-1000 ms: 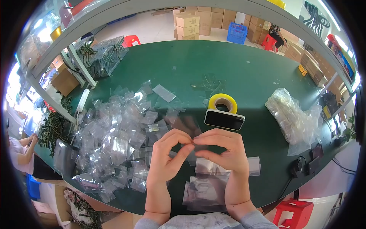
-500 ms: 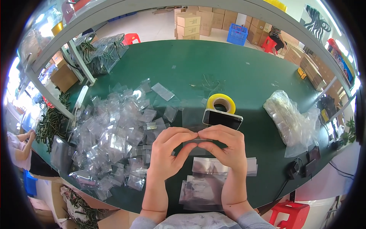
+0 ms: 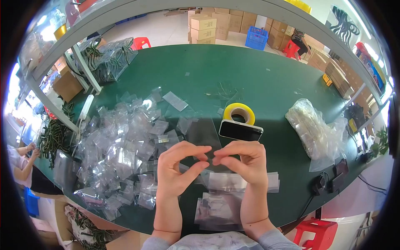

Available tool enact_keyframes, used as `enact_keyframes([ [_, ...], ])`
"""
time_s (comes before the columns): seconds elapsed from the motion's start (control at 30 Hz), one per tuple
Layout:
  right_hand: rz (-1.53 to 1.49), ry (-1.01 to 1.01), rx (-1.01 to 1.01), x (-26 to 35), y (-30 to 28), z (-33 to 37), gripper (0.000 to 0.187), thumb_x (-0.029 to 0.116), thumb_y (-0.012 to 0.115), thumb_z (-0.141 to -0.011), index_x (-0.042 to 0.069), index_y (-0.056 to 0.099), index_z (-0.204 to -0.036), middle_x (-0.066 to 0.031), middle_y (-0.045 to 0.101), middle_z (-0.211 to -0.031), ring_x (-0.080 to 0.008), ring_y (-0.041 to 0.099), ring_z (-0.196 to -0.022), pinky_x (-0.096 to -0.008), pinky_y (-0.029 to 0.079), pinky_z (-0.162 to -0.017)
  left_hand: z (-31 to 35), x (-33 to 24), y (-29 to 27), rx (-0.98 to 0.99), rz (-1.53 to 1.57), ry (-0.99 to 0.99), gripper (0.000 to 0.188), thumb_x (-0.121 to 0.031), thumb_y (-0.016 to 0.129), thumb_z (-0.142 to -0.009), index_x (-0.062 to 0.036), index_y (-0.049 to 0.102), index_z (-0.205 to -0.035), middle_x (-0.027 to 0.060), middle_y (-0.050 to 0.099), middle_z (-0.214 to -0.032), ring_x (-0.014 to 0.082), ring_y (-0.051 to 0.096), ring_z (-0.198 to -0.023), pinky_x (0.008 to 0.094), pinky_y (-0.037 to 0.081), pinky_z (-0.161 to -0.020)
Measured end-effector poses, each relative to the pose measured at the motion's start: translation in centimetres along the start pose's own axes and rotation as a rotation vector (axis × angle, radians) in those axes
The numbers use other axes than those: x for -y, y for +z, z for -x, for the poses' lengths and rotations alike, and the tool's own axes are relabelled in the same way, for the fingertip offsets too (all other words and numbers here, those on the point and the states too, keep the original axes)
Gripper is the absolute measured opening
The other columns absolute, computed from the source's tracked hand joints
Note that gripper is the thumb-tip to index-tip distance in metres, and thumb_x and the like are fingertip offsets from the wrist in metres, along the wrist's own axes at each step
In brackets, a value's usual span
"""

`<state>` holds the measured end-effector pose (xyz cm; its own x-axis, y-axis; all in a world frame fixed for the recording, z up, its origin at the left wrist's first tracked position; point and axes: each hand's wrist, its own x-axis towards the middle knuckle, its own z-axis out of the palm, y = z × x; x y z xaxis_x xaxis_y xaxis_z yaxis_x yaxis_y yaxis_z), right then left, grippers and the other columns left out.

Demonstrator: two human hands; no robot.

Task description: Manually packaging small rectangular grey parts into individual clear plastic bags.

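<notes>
A clear plastic sheet [image 3: 203, 131], greyish against the green table, reaches up from between my hands. My left hand [image 3: 177, 163] is curled, with its thumb and fingers closed at the sheet's left side. On the other side my right hand [image 3: 246, 160] pinches the sheet between thumb and index finger. The fingertips of the two hands are slightly apart. Its near edge is hard to make out among the fingers. Below my hands lies a row of flat clear plastic sleeves [image 3: 227, 182], with another stack of sleeves [image 3: 216, 208] closer to me, partly behind my right forearm.
A large pile of small clear packets [image 3: 121, 141] spreads at the left. Beyond my right hand are a phone [image 3: 239, 130] and a yellow tape roll [image 3: 228, 111]. A crumpled plastic bag [image 3: 314, 133] and black adapters [image 3: 321, 183] lie rightward. A metal shelf frame [image 3: 166, 9] crosses overhead.
My fingertips have parted slightly, and my left hand has lowered and shifted left. The clear sheet has moved left and nearer with the hands. The view has shifted slightly.
</notes>
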<state>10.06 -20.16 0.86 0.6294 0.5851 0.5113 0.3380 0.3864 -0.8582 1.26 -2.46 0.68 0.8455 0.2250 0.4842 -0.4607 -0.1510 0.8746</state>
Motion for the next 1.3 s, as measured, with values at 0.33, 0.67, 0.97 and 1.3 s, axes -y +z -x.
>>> enact_keyframes([
  [0.33,0.469,-0.2,-0.137,-0.3,1.4,-0.3,0.031,-0.007,0.077,-0.071,0.0,0.074,-0.101,-0.0103,0.073,-0.081,-0.0166,0.071,-0.074,-0.0244,0.054,-0.067,0.0,-0.6,0.5,-0.083,-0.292,0.064,0.048,0.009,0.077,-0.064,-0.0014,0.071,-0.111,0.005,0.064,-0.081,0.0143,0.062,-0.075,0.0257,0.047,-0.074],
  [0.67,0.61,-0.268,-0.226,-0.7,1.6,-0.5,0.024,-0.006,0.077,-0.072,-0.001,0.074,-0.095,-0.0109,0.074,-0.085,-0.018,0.071,-0.073,-0.0251,0.055,-0.066,-0.6,0.6,1.0,-0.13,-0.528,0.283,0.041,0.004,0.073,-0.075,-0.0077,0.073,-0.114,0.0059,0.064,-0.079,0.0162,0.06,-0.069,0.0255,0.046,-0.063],
  [0.97,0.632,-0.306,-0.216,-1.0,1.6,-0.6,0.018,-0.007,0.076,-0.073,0.0,0.073,-0.09,-0.0099,0.074,-0.084,-0.0182,0.071,-0.074,-0.0246,0.055,-0.067,-0.5,0.9,1.1,-0.133,-0.579,0.307,0.025,0.003,0.071,-0.077,-0.0054,0.076,-0.1,0.0056,0.064,-0.077,0.019,0.059,-0.07,0.0283,0.047,-0.063],
  [1.3,0.452,-0.212,-0.231,-0.9,1.4,-0.4,0.02,-0.01,0.075,-0.072,-0.001,0.074,-0.089,-0.0118,0.074,-0.086,-0.0187,0.072,-0.08,-0.0256,0.055,-0.073,-0.6,1.2,1.1,-0.253,-0.356,0.279,0.022,0.002,0.081,-0.064,-0.005,0.077,-0.085,0.0039,0.071,-0.078,0.0191,0.067,-0.078,0.0293,0.053,-0.069],
])
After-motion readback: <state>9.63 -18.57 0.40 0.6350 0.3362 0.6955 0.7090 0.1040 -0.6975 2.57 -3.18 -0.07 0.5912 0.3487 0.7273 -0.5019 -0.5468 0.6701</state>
